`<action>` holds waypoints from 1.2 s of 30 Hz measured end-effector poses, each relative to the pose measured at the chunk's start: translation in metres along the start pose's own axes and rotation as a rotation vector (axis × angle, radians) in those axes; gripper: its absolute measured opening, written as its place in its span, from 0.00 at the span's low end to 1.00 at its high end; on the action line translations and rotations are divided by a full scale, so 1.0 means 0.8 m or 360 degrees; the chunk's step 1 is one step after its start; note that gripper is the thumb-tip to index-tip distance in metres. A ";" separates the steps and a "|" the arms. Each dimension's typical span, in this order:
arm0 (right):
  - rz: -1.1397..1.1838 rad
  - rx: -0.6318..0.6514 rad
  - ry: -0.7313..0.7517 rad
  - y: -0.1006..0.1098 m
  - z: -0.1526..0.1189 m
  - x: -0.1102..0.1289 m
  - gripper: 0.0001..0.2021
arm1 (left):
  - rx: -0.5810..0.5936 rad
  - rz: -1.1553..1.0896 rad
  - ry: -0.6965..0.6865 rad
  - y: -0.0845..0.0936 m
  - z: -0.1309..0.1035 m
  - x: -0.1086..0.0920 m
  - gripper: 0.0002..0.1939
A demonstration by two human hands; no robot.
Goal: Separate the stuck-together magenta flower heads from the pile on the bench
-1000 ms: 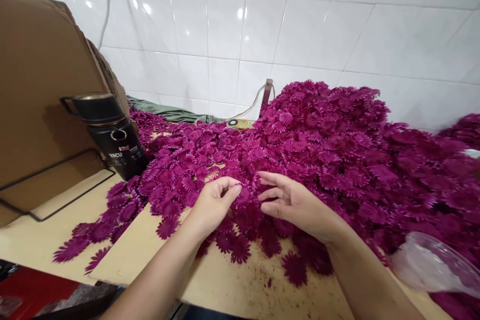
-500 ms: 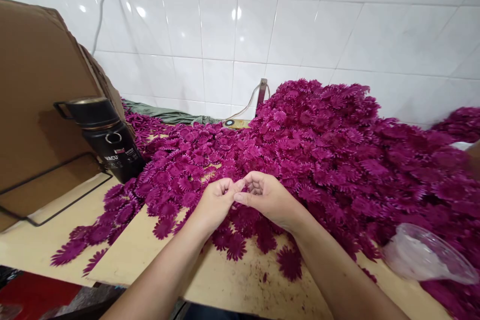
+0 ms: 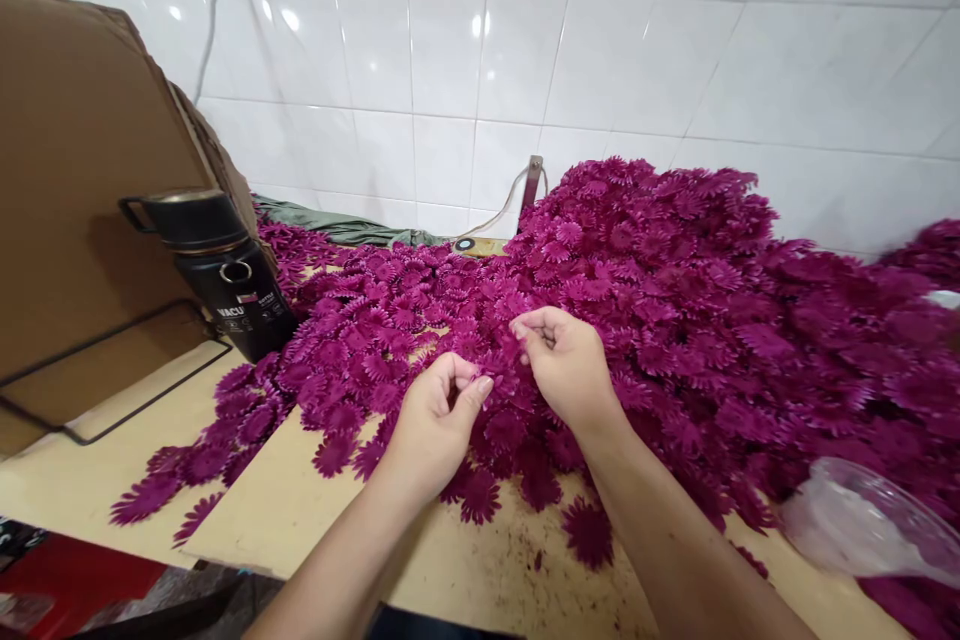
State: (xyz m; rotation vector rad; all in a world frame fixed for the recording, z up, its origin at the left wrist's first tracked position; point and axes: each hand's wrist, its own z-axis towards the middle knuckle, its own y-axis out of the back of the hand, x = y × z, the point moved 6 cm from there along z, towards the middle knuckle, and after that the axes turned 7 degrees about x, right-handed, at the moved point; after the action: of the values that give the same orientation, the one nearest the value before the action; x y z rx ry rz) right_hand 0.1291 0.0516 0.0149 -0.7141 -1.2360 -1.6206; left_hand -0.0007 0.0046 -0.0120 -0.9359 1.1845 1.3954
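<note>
Magenta flower-shaped petal pieces lie in a large heap in front of me, highest at the centre right. My left hand is closed in a pinch over the near part of the heap, with a magenta petal piece at its thumb and fingertip. Up and to the right of it, my right hand pinches too, close above the petals. Whatever sits between its fingertips is too small to name. A gap separates the two hands.
A black bottle stands by cardboard and a black wire frame at left. A clear plastic bowl with whitish contents is at right. Green cloth lies along the tiled wall.
My hands, whose fingertips were together, have come apart. The right hand has moved up and to the right, the left hand slightly down. The view has shifted slightly.
</note>
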 end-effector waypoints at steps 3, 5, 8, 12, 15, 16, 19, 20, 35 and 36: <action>-0.0128 -0.0129 0.0073 -0.006 0.006 0.012 0.04 | -0.0070 -0.0070 0.0029 -0.003 0.005 -0.003 0.08; -0.0215 -0.0144 0.0125 -0.006 0.011 0.018 0.05 | -0.0084 -0.0071 0.0038 -0.002 0.004 -0.005 0.08; -0.0414 -0.0408 0.0128 0.031 0.019 0.016 0.07 | -0.0141 0.0069 -0.0015 0.016 -0.011 -0.009 0.10; -0.0685 -0.0934 0.0126 0.113 0.010 0.003 0.08 | -0.0175 0.0135 0.0007 0.056 -0.034 0.001 0.11; -0.0762 -0.0500 0.0325 0.106 0.001 0.001 0.09 | -0.0054 0.0026 0.0136 0.059 -0.031 0.013 0.10; -0.0737 -0.0327 0.0348 0.093 -0.006 0.001 0.11 | 0.0014 -0.0019 0.0143 0.053 -0.026 0.013 0.09; -0.0518 0.0134 0.0270 0.043 -0.032 0.006 0.16 | 0.0203 -0.0146 0.0101 0.025 -0.012 0.008 0.09; -0.0423 0.0282 0.0222 0.025 -0.040 0.008 0.16 | 0.0233 -0.0194 0.0088 0.017 -0.008 0.006 0.09; 0.0046 0.0606 -0.0147 -0.026 -0.065 -0.008 0.11 | 0.0311 0.0016 0.0119 -0.008 -0.004 0.020 0.07; 0.0076 0.0633 -0.0171 -0.026 -0.066 -0.008 0.12 | 0.0266 0.0050 0.0128 -0.004 -0.004 0.021 0.08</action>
State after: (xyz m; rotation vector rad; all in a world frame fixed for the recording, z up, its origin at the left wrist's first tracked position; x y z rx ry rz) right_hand 0.1171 0.0051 -0.0157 -0.5772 -1.5495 -1.2559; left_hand -0.0003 0.0052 -0.0291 -0.8647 1.3595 1.2717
